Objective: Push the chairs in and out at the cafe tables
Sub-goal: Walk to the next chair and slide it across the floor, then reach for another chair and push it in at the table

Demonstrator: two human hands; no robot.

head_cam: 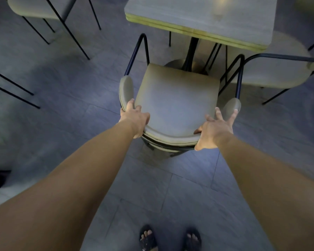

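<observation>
A chair (176,98) with a beige padded seat, a curved padded backrest and a black metal frame stands in front of me, facing the cafe table (243,24). Its seat front is just short of the table's edge, by the black pedestal. My left hand (134,118) grips the left part of the backrest rim, fingers curled over the top. My right hand (216,129) holds the right part, with the thumb hooked over the inner side and the fingers spread along the outside towards the backrest's end.
A second padded chair (272,71) stands at the right, close to this chair's frame and partly under the table. Another chair (36,8) is at the top left, with thin black legs (13,87) at the left edge. My sandalled feet (170,238) stand on the grey tiled floor.
</observation>
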